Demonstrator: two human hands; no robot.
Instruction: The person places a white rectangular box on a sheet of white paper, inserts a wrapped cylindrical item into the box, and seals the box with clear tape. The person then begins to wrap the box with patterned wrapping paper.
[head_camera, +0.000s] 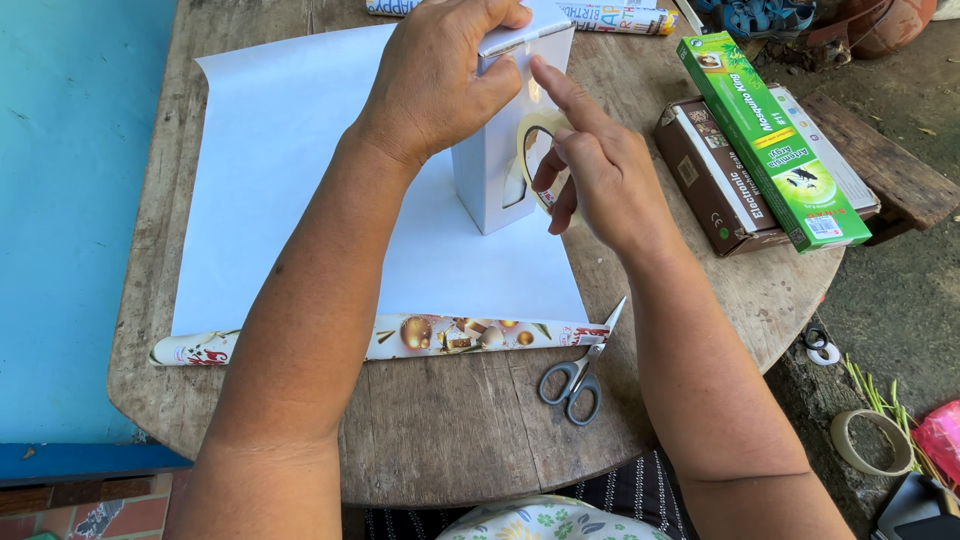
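A box wrapped in white paper (487, 178) stands upright on a sheet of wrapping paper (270, 170) laid white side up. My left hand (440, 75) grips the box's top, thumb pressing the folded flap. My right hand (600, 170) is beside the box with a roll of clear tape (532, 128) hanging around its fingers, and its index finger presses on the flap at the box's upper right edge. The near end of the sheet curls into a roll (440, 335) showing a printed pattern of gold ornaments.
Grey-handled scissors (580, 368) lie on the round wooden table (450, 430) near the front. A green carton (770, 135) rests on brown boxes (705, 180) at the right. Another tape roll (870, 442) lies on the ground at the right. Patterned paper rolls (615, 17) lie at the back.
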